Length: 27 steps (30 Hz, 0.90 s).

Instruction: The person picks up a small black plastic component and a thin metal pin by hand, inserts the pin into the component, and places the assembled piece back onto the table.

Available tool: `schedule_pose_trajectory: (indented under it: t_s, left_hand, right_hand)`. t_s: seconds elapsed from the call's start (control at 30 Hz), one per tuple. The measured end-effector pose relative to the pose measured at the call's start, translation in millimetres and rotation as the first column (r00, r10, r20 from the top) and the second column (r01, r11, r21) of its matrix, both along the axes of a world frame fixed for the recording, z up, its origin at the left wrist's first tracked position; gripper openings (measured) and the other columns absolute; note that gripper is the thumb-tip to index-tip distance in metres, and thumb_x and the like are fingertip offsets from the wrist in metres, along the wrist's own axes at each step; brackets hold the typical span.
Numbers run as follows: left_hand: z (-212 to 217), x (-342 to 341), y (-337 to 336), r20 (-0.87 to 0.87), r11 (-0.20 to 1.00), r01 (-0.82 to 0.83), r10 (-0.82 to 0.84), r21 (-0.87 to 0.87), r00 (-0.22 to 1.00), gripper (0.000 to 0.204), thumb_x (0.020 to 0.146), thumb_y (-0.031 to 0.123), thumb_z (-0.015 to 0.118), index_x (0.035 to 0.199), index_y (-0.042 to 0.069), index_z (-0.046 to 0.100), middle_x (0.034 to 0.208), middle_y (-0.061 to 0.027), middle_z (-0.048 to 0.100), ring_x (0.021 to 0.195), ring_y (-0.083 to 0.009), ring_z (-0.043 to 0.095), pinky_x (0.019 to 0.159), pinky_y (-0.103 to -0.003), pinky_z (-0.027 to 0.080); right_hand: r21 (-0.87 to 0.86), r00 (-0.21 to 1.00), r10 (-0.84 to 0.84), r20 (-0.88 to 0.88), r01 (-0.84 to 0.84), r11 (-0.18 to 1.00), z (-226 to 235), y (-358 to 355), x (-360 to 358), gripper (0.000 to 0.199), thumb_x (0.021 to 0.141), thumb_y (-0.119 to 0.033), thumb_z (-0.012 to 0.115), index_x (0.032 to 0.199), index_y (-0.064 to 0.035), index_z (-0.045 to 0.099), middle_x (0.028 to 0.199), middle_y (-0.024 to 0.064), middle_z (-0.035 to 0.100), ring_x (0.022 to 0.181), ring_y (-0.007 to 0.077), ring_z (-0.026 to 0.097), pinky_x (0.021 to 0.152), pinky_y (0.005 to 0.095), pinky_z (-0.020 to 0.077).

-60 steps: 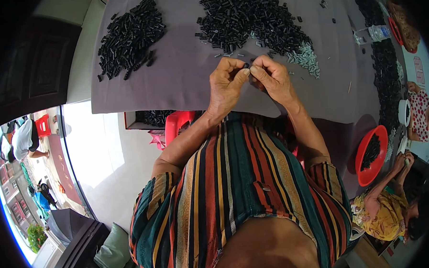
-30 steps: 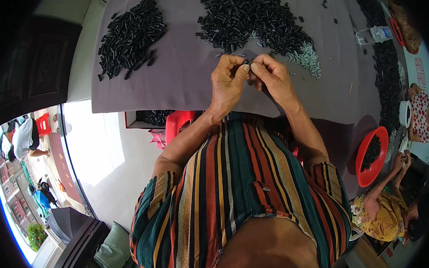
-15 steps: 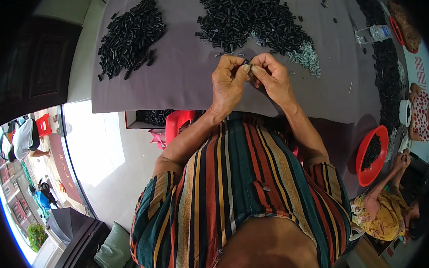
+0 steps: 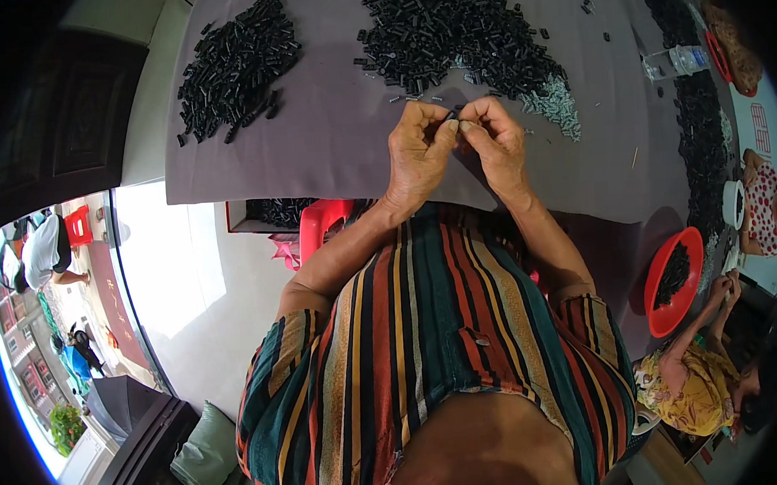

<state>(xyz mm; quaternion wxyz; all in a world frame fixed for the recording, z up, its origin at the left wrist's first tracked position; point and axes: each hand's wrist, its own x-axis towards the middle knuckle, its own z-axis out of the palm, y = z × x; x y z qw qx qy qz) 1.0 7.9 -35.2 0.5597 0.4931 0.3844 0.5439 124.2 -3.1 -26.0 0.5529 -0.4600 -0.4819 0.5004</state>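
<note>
My left hand (image 4: 419,151) is closed, thumb and forefinger pinching a small black cylindrical piece (image 4: 453,115). Against its end, the fingertips of my right hand (image 4: 495,146) are pressed together; whatever they grip is too small and covered to make out. Both hands meet just above the grey cloth (image 4: 332,141) near the table's front edge. Beyond them spreads a big heap of similar black pieces (image 4: 440,32), with a pile of small silvery metal parts (image 4: 556,107) at its right edge. A few more metal parts lie on the cloth just past my fingertips.
Another heap of black pieces (image 4: 238,67) is at the left. A clear plastic bottle (image 4: 688,59) lies at the far right. A red basin (image 4: 669,304) holds black pieces, near a person in yellow (image 4: 694,385). A red stool (image 4: 318,221) is left of my lap.
My two hands have come closer together, and the metallic bit that showed between my right fingertips is now hidden. My left hand has shifted slightly right.
</note>
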Motion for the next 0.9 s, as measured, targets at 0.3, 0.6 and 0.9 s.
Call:
schedule_pose_trajectory:
  t_s: [0.3, 0.6, 0.9]
  left_hand:
    - [7, -2, 1, -0.017, 1.0, 0.019, -0.019, -0.011, 1.0, 0.009, 0.083, -0.003, 0.054, 0.09, -0.002, 0.05, 0.079, -0.0047, 0.057, 0.065, -0.0068, 0.055, 0.059, -0.02, 0.047]
    - [2, -4, 0, -0.054, 1.0, 0.018, -0.017, 0.009, 0.998, 0.008, 0.083, -0.002, 0.055, 0.09, -0.002, 0.05, 0.078, -0.0048, 0.057, 0.064, -0.007, 0.055, 0.058, -0.019, 0.046]
    - [3, -3, 1, -0.029, 0.998, 0.008, -0.01, -0.061, 1.0, 0.007, 0.083, -0.002, 0.056, 0.088, -0.002, 0.051, 0.076, -0.005, 0.058, 0.062, -0.0068, 0.054, 0.056, -0.02, 0.046]
  right_hand:
    - [0.057, 0.999, -0.05, 0.017, 0.049, 0.997, -5, -1, -4, 0.004, 0.087, -0.004, 0.054, 0.088, -0.0004, 0.054, 0.07, -0.0026, 0.051, 0.058, 0.0025, 0.045, 0.051, 0.0176, 0.0387]
    - [-0.016, 0.996, 0.08, 0.042, -0.08, 0.997, 0, 3, 5, 0.009, 0.087, -0.01, 0.057, 0.086, -0.0019, 0.054, 0.069, -0.0025, 0.052, 0.056, 0.0028, 0.046, 0.049, 0.0177, 0.0381]
    - [0.145, 0.967, -0.076, 0.242, 0.041, 0.989, 4, 0, -1, 0.002, 0.085, -0.004, 0.055, 0.084, -0.0015, 0.054, 0.07, -0.0012, 0.053, 0.059, 0.0043, 0.047, 0.052, 0.0209, 0.0403]
